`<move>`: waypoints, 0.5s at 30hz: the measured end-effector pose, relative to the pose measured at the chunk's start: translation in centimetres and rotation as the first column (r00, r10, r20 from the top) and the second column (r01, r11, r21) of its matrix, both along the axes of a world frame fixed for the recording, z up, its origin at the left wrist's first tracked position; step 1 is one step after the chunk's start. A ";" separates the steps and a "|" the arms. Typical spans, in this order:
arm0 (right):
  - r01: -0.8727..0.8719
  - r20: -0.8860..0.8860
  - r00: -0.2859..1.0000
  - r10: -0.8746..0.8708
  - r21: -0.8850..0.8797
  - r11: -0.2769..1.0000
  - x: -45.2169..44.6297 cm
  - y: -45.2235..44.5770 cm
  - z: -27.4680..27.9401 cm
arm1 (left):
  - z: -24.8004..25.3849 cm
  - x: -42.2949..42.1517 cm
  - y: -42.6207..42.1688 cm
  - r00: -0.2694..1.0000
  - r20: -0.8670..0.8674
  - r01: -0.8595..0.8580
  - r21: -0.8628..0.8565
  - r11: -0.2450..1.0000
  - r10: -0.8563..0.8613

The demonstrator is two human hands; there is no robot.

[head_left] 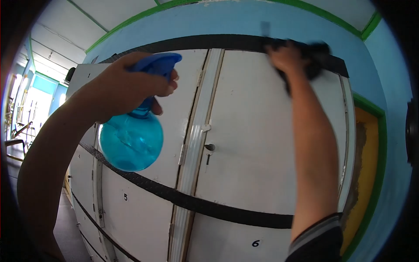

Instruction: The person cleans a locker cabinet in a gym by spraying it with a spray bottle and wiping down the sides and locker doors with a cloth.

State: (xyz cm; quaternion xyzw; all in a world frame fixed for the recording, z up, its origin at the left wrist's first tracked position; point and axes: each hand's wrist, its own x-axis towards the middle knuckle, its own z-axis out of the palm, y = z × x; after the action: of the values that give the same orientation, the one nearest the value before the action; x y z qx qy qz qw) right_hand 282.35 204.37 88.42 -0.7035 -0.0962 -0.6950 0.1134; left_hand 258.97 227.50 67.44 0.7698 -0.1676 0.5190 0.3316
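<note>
My left hand [124,87] is wrapped round the neck of a spray bottle [132,142] with a blue trigger head and a round, clear blue body. The bottle is upright, in front of the white locker doors. At the upper right, my right hand [286,57] holds a dark cloth [313,61] against the top of a white locker door [248,118], by the black strip [218,42] along the upper edge. Motion blurs the cloth and the fingers on it. A keyhole and a small metal latch [206,128] show on the door's left side.
Lower locker doors carry the numbers 5 [125,197] and 6 [255,243], below a black band [192,201]. To the right is a green-framed yellow panel [371,161] in the blue wall. Metal-framed furniture [17,142] stands in the bright room at far left.
</note>
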 end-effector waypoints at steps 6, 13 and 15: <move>-0.341 -0.236 0.939 0.251 -0.525 0.780 -1.7 19.2 -4.0 | -1.1 1.0 3.9 0.999 -0.053 0.009 -0.035 0.999 -0.011; -0.105 -0.003 0.994 0.107 -0.194 0.975 -0.4 3.7 -7.2 | -2.8 2.5 6.4 0.998 0.048 0.053 -0.038 0.998 -0.051; -0.037 0.032 0.999 0.035 0.070 0.997 1.6 -6.1 -9.2 | -3.6 2.3 7.4 1.000 -0.006 0.027 -0.038 0.999 -0.027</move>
State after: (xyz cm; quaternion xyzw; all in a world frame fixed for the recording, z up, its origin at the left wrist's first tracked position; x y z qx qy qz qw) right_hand 283.91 198.27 79.20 -0.6866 -0.0861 -0.7064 0.1491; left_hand 261.32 234.94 63.88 0.7626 -0.1669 0.5151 0.3538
